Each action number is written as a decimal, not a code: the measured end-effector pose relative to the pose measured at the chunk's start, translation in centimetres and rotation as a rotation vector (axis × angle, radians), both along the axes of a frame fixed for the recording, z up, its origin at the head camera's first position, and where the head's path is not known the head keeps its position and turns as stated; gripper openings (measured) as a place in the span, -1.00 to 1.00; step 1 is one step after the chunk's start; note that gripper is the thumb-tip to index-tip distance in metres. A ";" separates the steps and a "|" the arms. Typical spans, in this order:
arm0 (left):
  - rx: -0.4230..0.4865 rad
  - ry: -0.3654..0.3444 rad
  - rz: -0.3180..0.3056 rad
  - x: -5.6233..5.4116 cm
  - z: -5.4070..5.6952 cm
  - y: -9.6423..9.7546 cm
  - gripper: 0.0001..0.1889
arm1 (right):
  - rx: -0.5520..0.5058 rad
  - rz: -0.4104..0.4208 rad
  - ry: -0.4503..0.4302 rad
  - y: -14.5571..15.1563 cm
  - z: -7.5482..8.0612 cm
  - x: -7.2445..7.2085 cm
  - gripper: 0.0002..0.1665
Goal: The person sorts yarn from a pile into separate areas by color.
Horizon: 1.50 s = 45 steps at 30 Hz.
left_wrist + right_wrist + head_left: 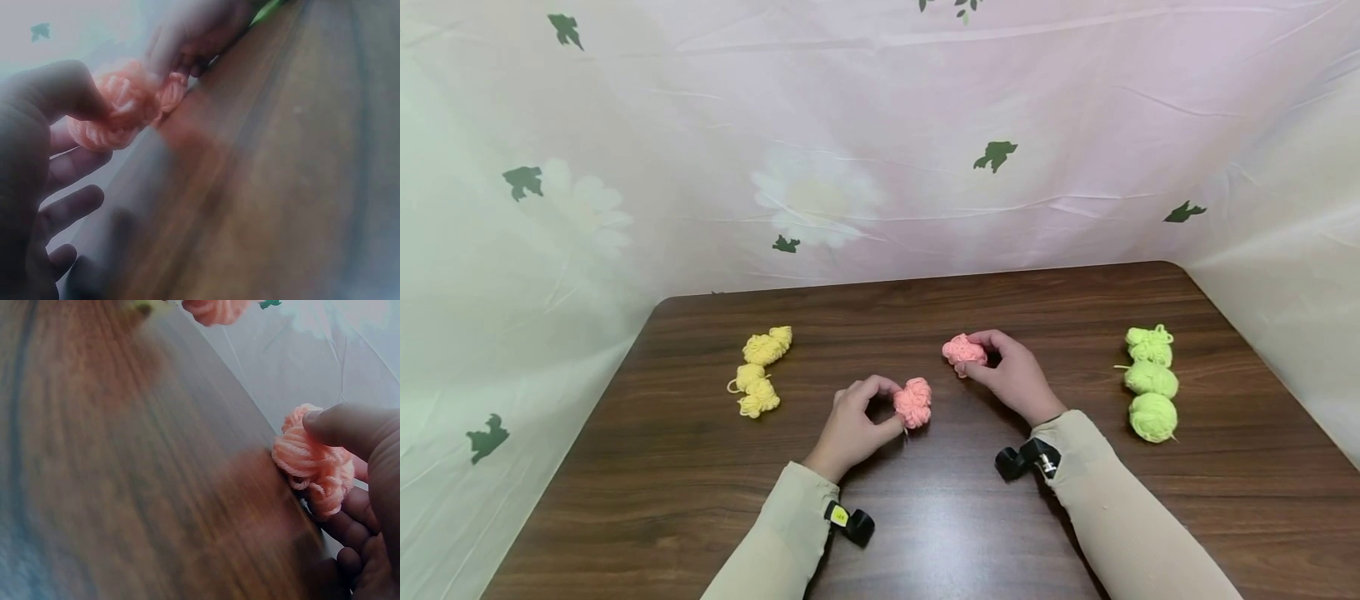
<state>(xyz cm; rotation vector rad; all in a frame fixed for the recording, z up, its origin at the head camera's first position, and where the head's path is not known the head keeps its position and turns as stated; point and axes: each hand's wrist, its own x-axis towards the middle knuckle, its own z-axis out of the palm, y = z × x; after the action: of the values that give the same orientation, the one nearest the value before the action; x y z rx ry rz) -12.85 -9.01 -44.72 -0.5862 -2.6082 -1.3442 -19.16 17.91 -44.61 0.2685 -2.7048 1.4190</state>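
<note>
My left hand point(855, 423) pinches a pink yarn ball point(913, 403) between thumb and fingers near the middle of the table. Farther back and to the right, my right hand point(1013, 377) grips another pink yarn ball point(965, 353), its thumb on the near side. In the left wrist view, the thumb presses on the left hand's pink yarn point(119, 106), while the lower fingers stay apart from it. The right wrist view has the other pink yarn point(315, 461) held between thumb and fingers. A gap separates the two pink balls.
Several yellow yarn balls point(758, 377) lie in a bent row on the left of the wooden table point(647, 467). On the right, three green yarn balls point(1152, 381) form a line running front to back. A flowered cloth point(880, 150) hangs behind the table.
</note>
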 end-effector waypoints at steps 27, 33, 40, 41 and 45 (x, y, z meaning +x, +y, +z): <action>0.021 -0.025 0.119 -4.4 -0.4 1.8 -0.73 | 0.004 0.000 0.015 0.1 0.1 0.1 -0.51; 0.002 -0.039 0.146 -5.2 -0.6 2.2 -0.74 | -0.031 0.008 0.028 0.1 0.0 0.2 -0.64; -0.025 -0.050 0.157 -5.6 -0.4 2.7 -0.73 | -0.022 0.004 0.020 0.1 0.2 0.2 -0.62; -0.029 -0.052 0.158 -5.7 -0.4 2.7 -0.73 | -0.017 0.004 0.011 0.1 0.2 0.2 -0.62; -0.053 -0.053 0.165 -5.7 -0.4 2.8 -0.74 | -0.009 0.003 -0.016 0.1 0.3 0.2 -0.61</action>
<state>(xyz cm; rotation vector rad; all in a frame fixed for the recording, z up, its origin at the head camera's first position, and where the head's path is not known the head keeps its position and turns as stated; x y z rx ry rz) -18.58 -6.21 -45.15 -0.3378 -2.6733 -1.2608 -18.93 17.96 -44.33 0.2622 -2.7107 1.4399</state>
